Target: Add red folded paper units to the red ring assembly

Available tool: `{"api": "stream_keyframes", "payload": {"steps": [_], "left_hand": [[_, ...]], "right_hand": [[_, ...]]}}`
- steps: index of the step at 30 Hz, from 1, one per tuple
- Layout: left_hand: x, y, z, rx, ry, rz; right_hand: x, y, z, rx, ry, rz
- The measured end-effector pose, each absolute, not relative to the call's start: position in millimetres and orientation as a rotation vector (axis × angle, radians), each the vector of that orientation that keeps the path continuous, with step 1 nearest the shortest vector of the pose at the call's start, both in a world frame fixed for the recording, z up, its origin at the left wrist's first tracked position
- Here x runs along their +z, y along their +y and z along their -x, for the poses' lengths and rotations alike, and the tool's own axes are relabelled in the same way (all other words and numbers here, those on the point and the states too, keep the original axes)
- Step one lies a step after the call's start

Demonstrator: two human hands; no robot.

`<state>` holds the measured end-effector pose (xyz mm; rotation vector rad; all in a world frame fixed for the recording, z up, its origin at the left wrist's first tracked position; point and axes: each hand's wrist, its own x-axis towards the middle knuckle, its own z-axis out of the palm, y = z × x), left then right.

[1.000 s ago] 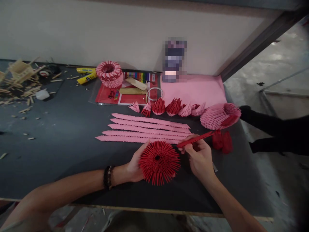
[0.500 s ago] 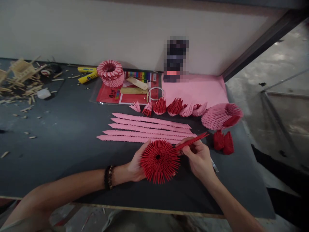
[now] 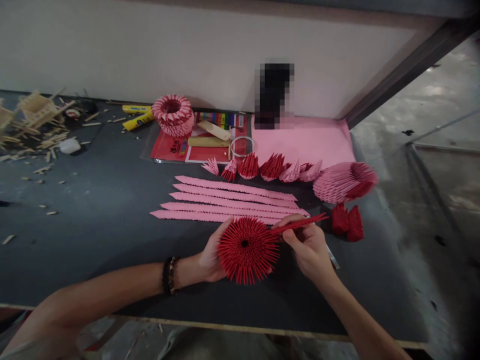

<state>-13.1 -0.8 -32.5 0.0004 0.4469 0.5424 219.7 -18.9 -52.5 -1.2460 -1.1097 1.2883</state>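
Note:
My left hand [image 3: 215, 252] grips the left side of a round red piece [image 3: 248, 250] made of many folded paper points around a small dark hole. Some of its fingers are hidden beneath the piece. My right hand [image 3: 309, 247] pinches a thin red strip of folded paper [image 3: 303, 223] between thumb and fingers. The strip's left end meets the upper right rim of the round piece; its other end points up and right. Just beyond both hands lie several long pink folded-paper strips [image 3: 228, 205], roughly side by side.
Small red and pink folded-paper clusters [image 3: 248, 166] form a row behind the strips, with a larger pink piece [image 3: 339, 185] at their right. Two red bundles [image 3: 347, 221] sit near my right hand. Yellow glue tubes [image 3: 138, 120] and wooden stick scraps [image 3: 41, 127] lie farther left.
The red strip in my right hand has tilted flatter, its free end shifting slightly right and down. My left hand and the round red piece have barely moved.

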Motion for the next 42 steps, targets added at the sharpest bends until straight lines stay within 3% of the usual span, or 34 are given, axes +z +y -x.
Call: {"api": "stream_keyframes", "payload": {"steps": [11, 20, 42], "left_hand": [[-43, 0, 14, 0.513, 0.298, -0.017], [-37, -2, 13, 0.545, 0.394, 0.005], [-33, 0, 12, 0.546, 0.403, 0.003]], "right_hand": [[-38, -13, -227, 1.648, -1.056, 1.168], [-38, -12, -224, 1.437, -1.111, 1.128], [-46, -15, -228, 1.352, -1.179, 1.218]]}}
